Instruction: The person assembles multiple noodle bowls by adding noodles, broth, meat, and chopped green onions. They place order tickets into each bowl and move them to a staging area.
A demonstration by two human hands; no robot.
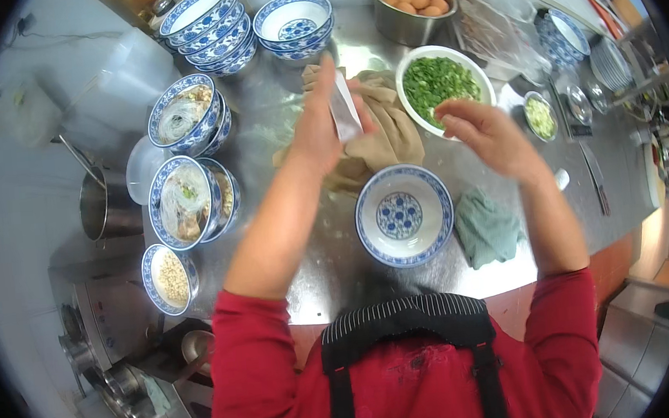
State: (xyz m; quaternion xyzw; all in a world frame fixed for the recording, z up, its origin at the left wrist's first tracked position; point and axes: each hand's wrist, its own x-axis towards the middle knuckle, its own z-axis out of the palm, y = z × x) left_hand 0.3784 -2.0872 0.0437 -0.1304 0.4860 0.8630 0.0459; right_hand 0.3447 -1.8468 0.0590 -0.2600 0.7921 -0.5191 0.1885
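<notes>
The left hand (319,128) is raised above the stainless-steel worktop (339,271), its fingers closed around a small, flat white packet (344,112) that stands nearly upright in the grip, over a crumpled brown cloth (392,138). The right hand (486,134) hovers near the rim of a white bowl of chopped green onion (441,83), fingers loosely curled with the tips drawn together; whether they pinch anything cannot be told.

Just below and between the two hands stands an empty blue-and-white patterned porcelain bowl (404,215), resting on the worktop. A folded grey-green cloth (487,228) lies just to its right.

Along the left side sit more blue-and-white bowls: two filled with pale noodles (185,201), one further back (183,115), and a smaller one with chopped pale bits (170,278). At the back of the worktop are two stacks of empty blue-and-white bowls (206,19) and (294,23). Beside them stands a round metal pot of brown eggs (412,2).

To the right of the green onion bowl is a small dish with light green chopped matter (539,116), and further right a stack of plates (612,61). A steel saucepan with a long handle (102,204) sits off the left edge of the worktop. The person wears a red long-sleeved top (410,376) and a dark striped apron (406,325)
</notes>
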